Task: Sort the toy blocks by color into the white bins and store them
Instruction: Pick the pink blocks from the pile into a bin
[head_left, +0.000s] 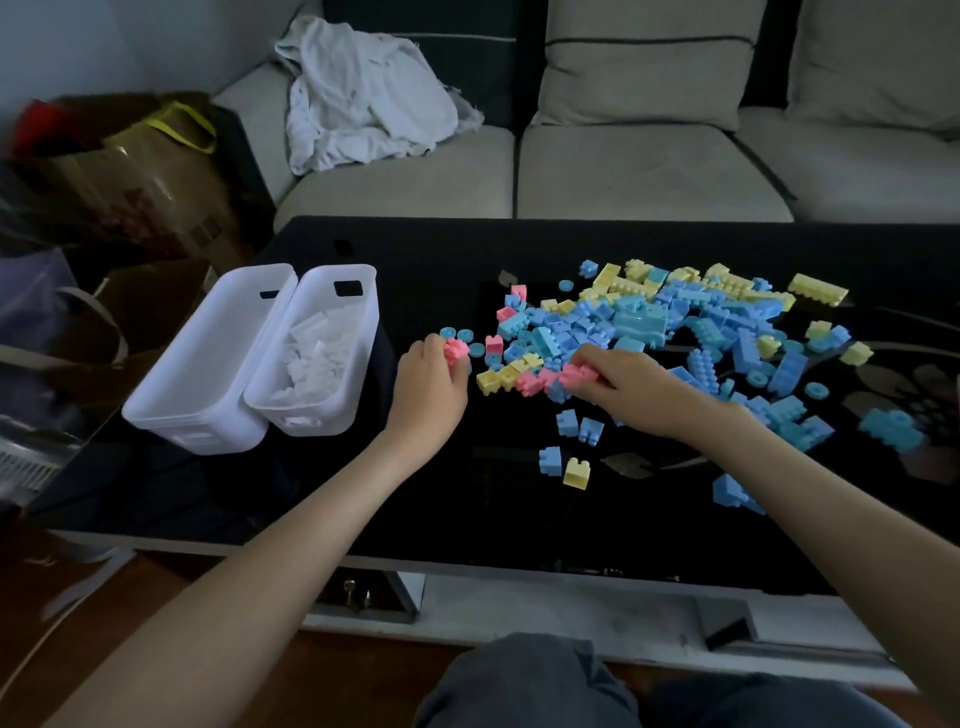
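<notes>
Nearest: knees (519, 680), just below the near edge of the table (467, 499). Farther in, left hand (431, 387) curled round a small clutch of pinks (456, 351), just left of the pile (675, 332). Right hand (631, 387) pinching another pink block (575, 373) at the pile's near-left fringe. Mostly blue and yellow there, spread mid-table to the right, with a few strays nearer.

Probably light, hard, hollow plastic: stiff, not fragile, likely to skate on the glossy black top if nudged. Best pinched across flat sides rather than by the studs, several to a fist.

At the left end, left bin (192, 426) and right bin (311, 421), touching. No blocks showing in the first, white pieces in the second. Left bin close to the table's left edge, so easily shoved off. Open dark top between left hand and bins for a short carry, and more room along the near edge.
</notes>
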